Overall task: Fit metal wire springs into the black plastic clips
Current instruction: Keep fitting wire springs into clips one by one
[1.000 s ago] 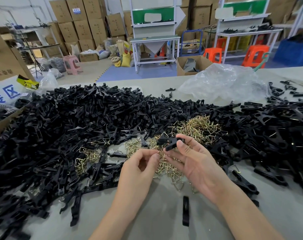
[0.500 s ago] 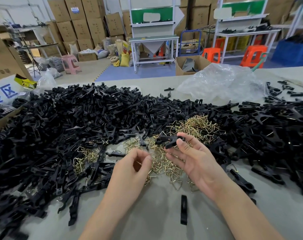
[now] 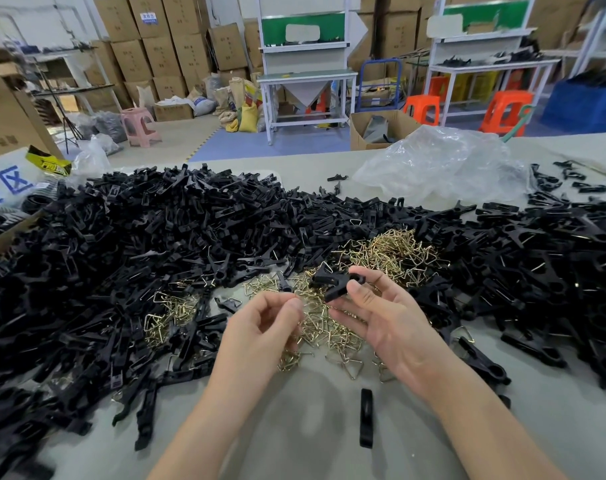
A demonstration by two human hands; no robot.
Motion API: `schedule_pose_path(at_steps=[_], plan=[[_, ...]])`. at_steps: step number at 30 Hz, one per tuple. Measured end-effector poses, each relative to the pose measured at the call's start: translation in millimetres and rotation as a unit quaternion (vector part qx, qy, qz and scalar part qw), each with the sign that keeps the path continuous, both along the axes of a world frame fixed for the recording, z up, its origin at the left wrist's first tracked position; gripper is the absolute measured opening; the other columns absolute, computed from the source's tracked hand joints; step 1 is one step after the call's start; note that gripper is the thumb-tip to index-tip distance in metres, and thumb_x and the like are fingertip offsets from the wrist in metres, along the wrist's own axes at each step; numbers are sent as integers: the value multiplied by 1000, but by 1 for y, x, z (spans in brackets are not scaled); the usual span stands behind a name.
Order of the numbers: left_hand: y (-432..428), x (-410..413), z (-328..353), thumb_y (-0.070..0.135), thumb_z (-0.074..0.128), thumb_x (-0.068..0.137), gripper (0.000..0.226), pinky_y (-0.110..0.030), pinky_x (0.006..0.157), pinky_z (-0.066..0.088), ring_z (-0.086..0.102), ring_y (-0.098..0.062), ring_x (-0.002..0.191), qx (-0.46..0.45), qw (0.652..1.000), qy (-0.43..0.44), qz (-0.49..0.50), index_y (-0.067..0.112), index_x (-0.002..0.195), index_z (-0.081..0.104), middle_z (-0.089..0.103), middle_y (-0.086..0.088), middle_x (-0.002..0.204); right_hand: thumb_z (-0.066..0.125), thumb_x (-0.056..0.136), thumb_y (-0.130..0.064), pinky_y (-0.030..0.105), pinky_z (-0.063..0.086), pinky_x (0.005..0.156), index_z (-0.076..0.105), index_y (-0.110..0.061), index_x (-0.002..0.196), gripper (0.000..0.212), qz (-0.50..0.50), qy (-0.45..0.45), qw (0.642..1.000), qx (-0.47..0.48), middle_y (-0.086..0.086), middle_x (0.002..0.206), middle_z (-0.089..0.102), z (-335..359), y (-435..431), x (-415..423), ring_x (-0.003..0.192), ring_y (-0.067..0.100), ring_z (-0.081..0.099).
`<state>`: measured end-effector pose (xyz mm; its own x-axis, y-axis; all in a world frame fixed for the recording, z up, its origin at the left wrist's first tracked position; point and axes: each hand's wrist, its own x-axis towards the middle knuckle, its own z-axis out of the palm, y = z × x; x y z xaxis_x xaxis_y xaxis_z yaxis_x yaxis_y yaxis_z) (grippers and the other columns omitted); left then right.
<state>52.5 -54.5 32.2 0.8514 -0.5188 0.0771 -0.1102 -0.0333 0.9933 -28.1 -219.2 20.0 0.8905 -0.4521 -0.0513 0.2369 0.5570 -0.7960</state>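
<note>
My right hand (image 3: 381, 317) grips a black plastic clip (image 3: 337, 284) between thumb and fingers, just above a heap of brass-coloured wire springs (image 3: 391, 252). My left hand (image 3: 260, 327) hovers beside it with thumb and forefinger pinched together near the springs; whether a spring sits in that pinch I cannot tell. A large heap of black clips (image 3: 138, 244) covers the left half of the grey table (image 3: 294, 427), and another clip heap (image 3: 536, 258) lies to the right.
One loose black clip piece (image 3: 366, 417) lies near the front edge between my forearms. A crumpled clear plastic bag (image 3: 440, 164) sits at the back right. Cardboard boxes (image 3: 3, 119) stand at the far left.
My left hand drew back from the clip to the left and down, then rose again with fingertips pinched. My right hand kept hold of the clip and barely moved.
</note>
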Motion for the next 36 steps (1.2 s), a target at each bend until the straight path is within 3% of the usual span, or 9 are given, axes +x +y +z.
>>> schedule_pose_path(at_steps=[5,10,19,29,33,36], plan=[[-3,-4,5,17,65,92,27,-22,56,49,58,-12,64,-78,988,126,-39,23,68,73,66,-5,76,74,78,-7,34,61,80,77,-18,99,24,4,-12,1000,-16,17,107,71,-3,0,1,97,31,73],[-7,-7,4,23,67,82,12,-22,56,51,55,-13,62,-130,969,201,-61,12,76,68,63,-6,74,69,84,-1,30,59,84,63,-7,116,33,46,-40,997,-53,17,122,71,-8,1,1,106,27,72],[-8,-5,0,23,68,82,13,-23,59,50,55,-12,65,-137,966,207,-79,11,78,66,61,-5,75,70,80,-1,26,60,80,63,-3,115,35,39,-26,997,-55,18,112,74,-8,1,0,93,23,74],[-9,-6,0,23,69,83,12,-22,61,51,55,-10,66,-148,954,249,-73,15,73,70,60,-3,73,71,80,-4,25,59,82,64,-6,114,34,48,-21,996,-77,15,110,75,-8,2,-1,95,22,74],[-10,-4,-4,22,70,82,11,-22,60,52,55,-9,66,-164,947,267,-67,11,84,69,59,-2,75,73,80,-9,25,58,83,65,-9,112,33,49,-11,993,-104,12,112,75,-10,3,-1,98,22,74],[-11,-5,-7,24,73,79,25,-24,62,54,56,-9,66,-182,934,300,-62,7,98,71,62,-3,79,78,78,-13,25,58,84,70,-15,107,29,51,-14,993,-105,12,112,75,-11,3,0,99,22,74]])
